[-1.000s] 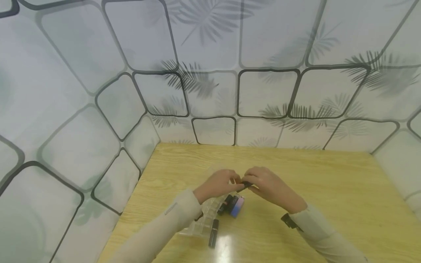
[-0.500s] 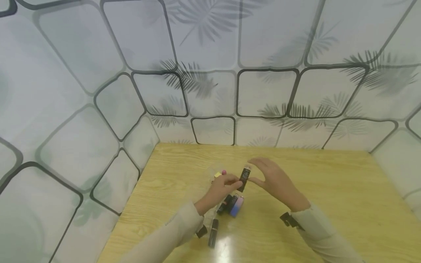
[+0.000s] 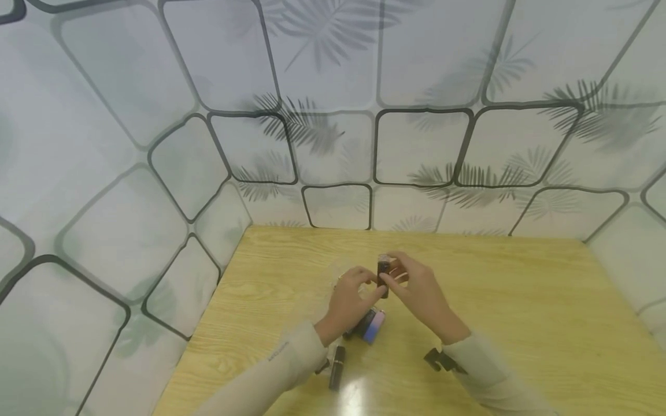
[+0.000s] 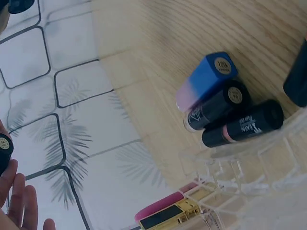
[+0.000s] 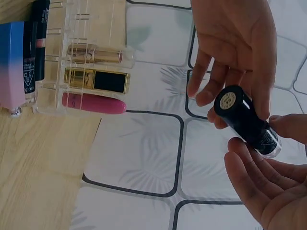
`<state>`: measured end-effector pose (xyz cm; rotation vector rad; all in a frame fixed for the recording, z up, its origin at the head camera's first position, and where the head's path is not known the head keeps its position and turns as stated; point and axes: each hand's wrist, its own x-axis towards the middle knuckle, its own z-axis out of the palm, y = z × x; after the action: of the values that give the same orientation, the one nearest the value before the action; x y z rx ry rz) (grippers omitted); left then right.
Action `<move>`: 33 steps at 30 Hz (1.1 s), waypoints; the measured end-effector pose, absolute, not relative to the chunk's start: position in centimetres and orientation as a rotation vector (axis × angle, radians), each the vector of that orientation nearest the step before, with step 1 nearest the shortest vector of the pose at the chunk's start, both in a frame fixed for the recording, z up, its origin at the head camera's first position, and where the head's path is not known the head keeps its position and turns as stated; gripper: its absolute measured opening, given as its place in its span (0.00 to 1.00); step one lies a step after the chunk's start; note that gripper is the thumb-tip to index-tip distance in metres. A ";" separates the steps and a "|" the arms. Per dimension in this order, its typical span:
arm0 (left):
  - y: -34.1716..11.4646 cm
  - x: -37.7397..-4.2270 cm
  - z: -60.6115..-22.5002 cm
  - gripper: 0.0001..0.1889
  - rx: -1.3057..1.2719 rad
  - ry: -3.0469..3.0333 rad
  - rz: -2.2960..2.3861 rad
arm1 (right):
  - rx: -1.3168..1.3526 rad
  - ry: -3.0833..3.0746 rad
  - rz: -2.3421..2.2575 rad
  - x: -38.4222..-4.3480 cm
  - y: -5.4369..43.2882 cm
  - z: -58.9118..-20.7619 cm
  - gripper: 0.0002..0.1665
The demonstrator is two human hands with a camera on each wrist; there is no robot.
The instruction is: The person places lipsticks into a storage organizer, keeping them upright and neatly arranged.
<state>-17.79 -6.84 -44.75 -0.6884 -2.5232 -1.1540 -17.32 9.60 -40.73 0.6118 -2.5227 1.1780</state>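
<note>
A black lipstick tube (image 3: 383, 267) with a clear end stands nearly upright between both hands, above the table. My left hand (image 3: 350, 301) pinches its lower part, thumb along the side. From the other side my right hand (image 3: 420, 287) grips it, with thumb and fingers near the clear end. In the right wrist view, a round sticker shows on the base of the lipstick tube (image 5: 237, 110). Under the hands, a blue-and-pink lipstick (image 4: 206, 79) lies beside two black lipsticks, one of them with a pink band (image 4: 244, 125).
A clear divided organizer (image 4: 268, 160) stands left of these, partly behind my left arm in the head view. It holds a pink tube (image 5: 96, 103), a gold-and-black lipstick (image 5: 103, 80) and a gold one (image 5: 98, 53). Another black lipstick (image 3: 337, 368) lies nearer on the wooden table (image 3: 520, 323).
The lipstick tube has gone from low and slanted to nearly upright. My right hand, spread apart from it half a second ago, has come back in and grips it.
</note>
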 end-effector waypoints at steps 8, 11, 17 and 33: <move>-7.3 -18.3 -44.6 0.12 -0.742 -2.331 -0.689 | 0.574 -2.472 1.256 -17.2 8.3 -41.3 0.18; -7.7 -18.6 -44.6 0.13 -0.767 -2.286 -0.570 | 0.574 -2.422 1.304 -17.4 7.9 -41.6 0.18; -9.6 -19.4 -44.8 0.12 -0.824 -2.343 -0.415 | 0.556 -2.351 1.398 -18.0 7.2 -42.7 0.17; -16.6 -23.1 -47.2 0.08 -0.815 -2.569 -0.156 | 0.581 -2.288 1.511 -18.4 4.6 -46.3 0.18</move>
<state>-23.12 -16.58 -47.19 -0.8152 -2.5687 -0.1557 -18.43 4.63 -46.29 0.5808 -2.2883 1.5112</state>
